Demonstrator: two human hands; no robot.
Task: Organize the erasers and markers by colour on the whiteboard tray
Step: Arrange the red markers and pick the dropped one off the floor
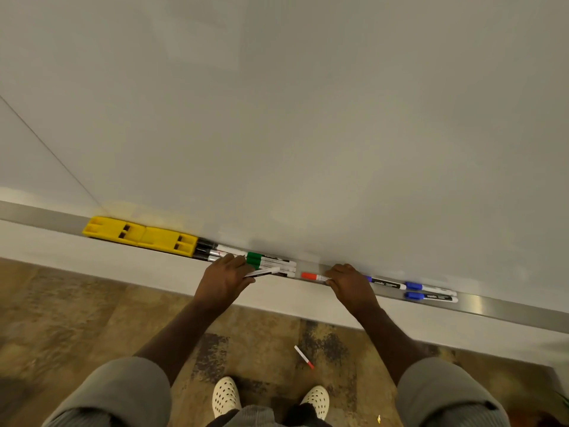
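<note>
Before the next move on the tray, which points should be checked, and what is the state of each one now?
1. Yellow erasers together at the tray's left end: ok.
2. Green markers grouped: ok.
3. Blue markers grouped: ok.
4. Red markers together: not ok; one red marker is on the tray, another marker with a red end lies on the floor.
5. Left hand grips a marker firmly: cannot tell.
6. Right hand free: cannot tell.

- A pale grey-white wall surface [308, 103] is seen filling the frame from 9 through 12 to 3 o'clock.
- A mottled brown stone-patterned floor [77, 318] is seen from 4 to 8 o'clock.
- Soft, even light is cast overall.
</note>
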